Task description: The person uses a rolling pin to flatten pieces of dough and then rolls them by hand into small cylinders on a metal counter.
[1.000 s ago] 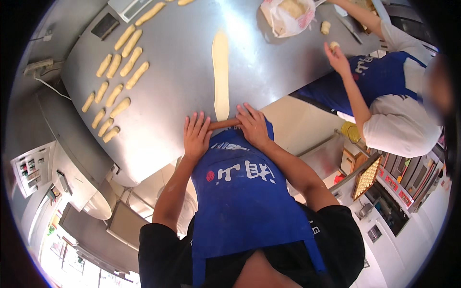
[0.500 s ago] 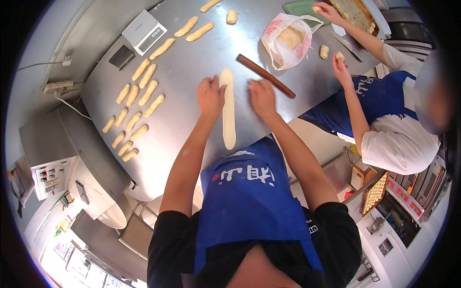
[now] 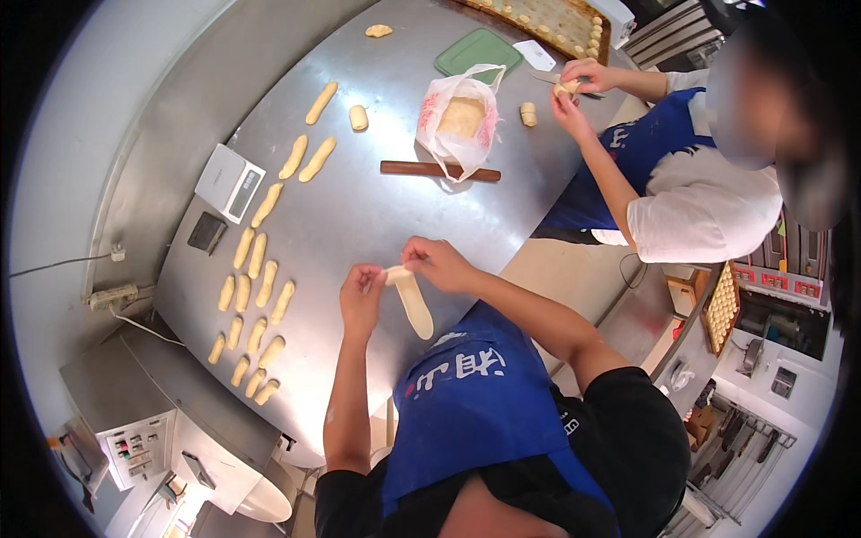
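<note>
A flattened strip of dough (image 3: 413, 307) lies on the metal table, its near end close to my apron. My left hand (image 3: 361, 294) pinches the left corner of its far end. At the right corner of that same end, my right hand (image 3: 438, 264) has fingertips closed on the dough. The far edge looks widened and slightly folded between the two hands. Beyond them, a brown wooden rolling pin (image 3: 404, 168) rests against a white plastic bag (image 3: 431, 112) with a dough mass inside.
Several dough pieces (image 3: 266, 283) lie in rows at the left, near a white scale (image 3: 215, 184) and a small black device (image 3: 207, 232). A short dough roll (image 3: 359, 117) stands farther back. At the right, a co-worker's hands (image 3: 574, 88) hold dough near a baking tray (image 3: 603, 27).
My hands, apart from each other before, have come together at the strip's far end and grip it. That end is now wider and the strip shorter. The rolling pin lies farther off.
</note>
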`<state>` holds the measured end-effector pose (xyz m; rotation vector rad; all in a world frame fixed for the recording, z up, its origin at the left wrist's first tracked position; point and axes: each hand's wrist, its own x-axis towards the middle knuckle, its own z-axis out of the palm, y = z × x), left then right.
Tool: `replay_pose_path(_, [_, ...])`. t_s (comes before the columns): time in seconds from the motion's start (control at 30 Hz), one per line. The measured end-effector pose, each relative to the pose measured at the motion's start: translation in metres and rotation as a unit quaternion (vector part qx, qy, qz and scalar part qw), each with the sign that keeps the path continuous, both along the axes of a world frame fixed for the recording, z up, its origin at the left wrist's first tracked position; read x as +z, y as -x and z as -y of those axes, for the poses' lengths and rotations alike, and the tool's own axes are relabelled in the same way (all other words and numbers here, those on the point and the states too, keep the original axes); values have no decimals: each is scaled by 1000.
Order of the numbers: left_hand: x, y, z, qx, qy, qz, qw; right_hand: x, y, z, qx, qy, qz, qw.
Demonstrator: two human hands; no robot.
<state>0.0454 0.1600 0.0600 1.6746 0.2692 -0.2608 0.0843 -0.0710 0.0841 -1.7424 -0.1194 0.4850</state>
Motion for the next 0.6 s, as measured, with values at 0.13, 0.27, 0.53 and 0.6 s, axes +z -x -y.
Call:
replay_pose_path(0.13, [77, 2, -12, -46, 100, -3, 994, 82, 4, 14, 61, -12, -14, 998])
replay_pose_path(0.27, [157, -10, -18, -61, -10, 59, 996, 140, -16, 9, 128, 23, 139, 982])
replay_pose_path(0.53, [171, -37, -20, -30, -201, 289, 935, 166, -41, -12, 49, 112, 433, 893])
replay_pose_path(0.6, [134, -30, -9, -31, -206, 302, 930, 114, -34, -4, 41, 151, 459, 874])
